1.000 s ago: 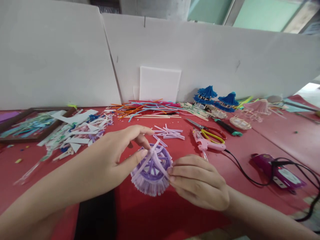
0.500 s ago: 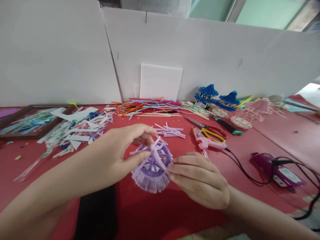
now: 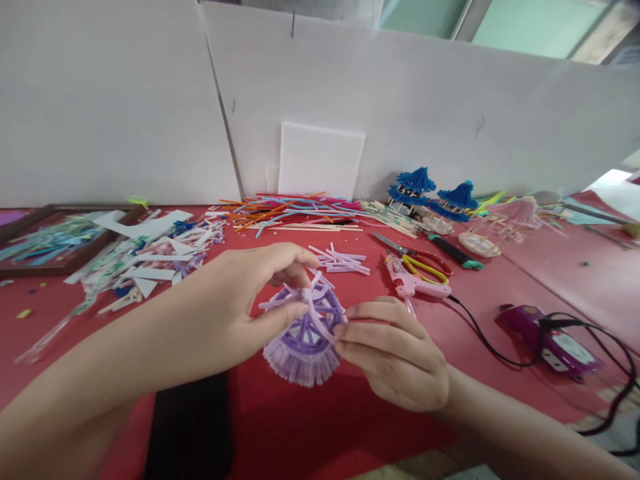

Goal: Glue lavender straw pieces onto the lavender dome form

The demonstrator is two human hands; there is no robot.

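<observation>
Red tabletop. Left hand pinching top of lilac strip; right hand pinching strip's lower end. Purple fringed wheel-like frame near centre, between hands. Pink glue gun farther right.

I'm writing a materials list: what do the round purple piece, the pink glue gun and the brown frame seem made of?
Round purple piece: probably chenille stems, matte; its strips look soft and slightly fuzzy.
Pink glue gun: likely moulded plastic, fairly smooth, judging by its evenly coloured, rounded handle.
Brown frame: perhaps smooth-finished wood, from its even dark colour, though plastic is possible.
</observation>
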